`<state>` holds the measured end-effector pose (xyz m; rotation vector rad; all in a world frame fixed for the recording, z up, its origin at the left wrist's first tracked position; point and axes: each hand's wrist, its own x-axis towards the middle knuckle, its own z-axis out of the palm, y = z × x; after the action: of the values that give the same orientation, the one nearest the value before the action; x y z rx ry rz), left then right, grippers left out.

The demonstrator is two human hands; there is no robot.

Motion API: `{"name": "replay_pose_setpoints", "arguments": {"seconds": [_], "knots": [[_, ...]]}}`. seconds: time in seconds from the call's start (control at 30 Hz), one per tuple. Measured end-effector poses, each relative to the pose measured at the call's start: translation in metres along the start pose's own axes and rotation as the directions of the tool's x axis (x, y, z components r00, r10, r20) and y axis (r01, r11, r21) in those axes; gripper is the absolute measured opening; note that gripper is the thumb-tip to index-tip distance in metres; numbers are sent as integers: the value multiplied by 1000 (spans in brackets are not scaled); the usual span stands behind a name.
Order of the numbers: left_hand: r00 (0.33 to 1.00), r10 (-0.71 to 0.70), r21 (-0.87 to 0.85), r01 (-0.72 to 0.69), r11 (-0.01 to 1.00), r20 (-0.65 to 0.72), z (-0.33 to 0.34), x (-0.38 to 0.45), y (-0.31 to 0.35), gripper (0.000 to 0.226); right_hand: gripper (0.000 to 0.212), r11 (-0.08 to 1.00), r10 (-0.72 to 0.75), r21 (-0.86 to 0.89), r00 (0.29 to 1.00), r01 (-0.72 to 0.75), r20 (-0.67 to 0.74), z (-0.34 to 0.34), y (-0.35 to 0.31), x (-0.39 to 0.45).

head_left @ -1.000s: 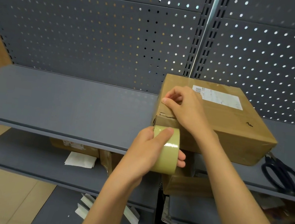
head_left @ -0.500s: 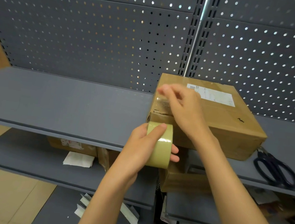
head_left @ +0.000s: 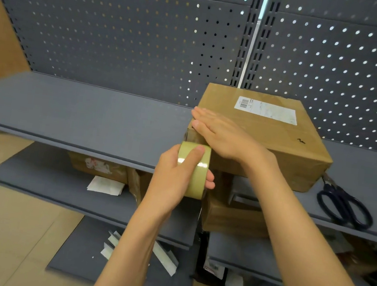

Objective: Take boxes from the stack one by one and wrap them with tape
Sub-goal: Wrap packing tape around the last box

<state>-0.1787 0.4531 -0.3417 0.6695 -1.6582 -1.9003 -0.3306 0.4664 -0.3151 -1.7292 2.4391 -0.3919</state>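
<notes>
A brown cardboard box [head_left: 278,136] with a white shipping label lies on the grey shelf [head_left: 77,115]. My right hand [head_left: 222,135] lies flat with straight fingers on the box's near left top edge, pressing there. My left hand [head_left: 175,177] grips a roll of yellowish tape [head_left: 197,170] just below that corner, in front of the shelf edge. A short stretch of clear tape runs from the roll up to the box corner.
Black scissors [head_left: 343,206] lie on the shelf right of the box. Lower shelves hold more cardboard boxes [head_left: 232,217], papers [head_left: 105,185] and a dark package. A perforated grey back panel [head_left: 125,37] rises behind.
My right hand went from pinching the tape end at the box corner to lying flat on the box top. The left hand with the roll stayed just below the corner.
</notes>
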Motion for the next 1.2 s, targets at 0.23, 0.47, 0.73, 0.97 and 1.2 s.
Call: {"name": "replay_pose_setpoints", "arguments": {"seconds": [0.23,0.47,0.73,0.97,1.2], "knots": [[998,-13,60,17,998,-65,3,-13,-4,20,48,1000,-10,-21,1000,10,-9,3,0,-2],[991,-37,90,49,995,-130,2,-22,-12,24,48,999,24,-25,1000,-24,13,-2,-6,-5],[969,94,79,-78,994,-228,2,-26,-9,28,49,998,55,-31,998,-55,6,-2,-7,-6],[967,101,105,-78,991,-234,3,-25,-9,19,48,998,67,1,998,-67,-10,-3,-9,-8],[966,85,102,-62,993,-244,2,-22,-10,20,47,998,65,3,997,-65,-31,-2,-10,-9]]}}
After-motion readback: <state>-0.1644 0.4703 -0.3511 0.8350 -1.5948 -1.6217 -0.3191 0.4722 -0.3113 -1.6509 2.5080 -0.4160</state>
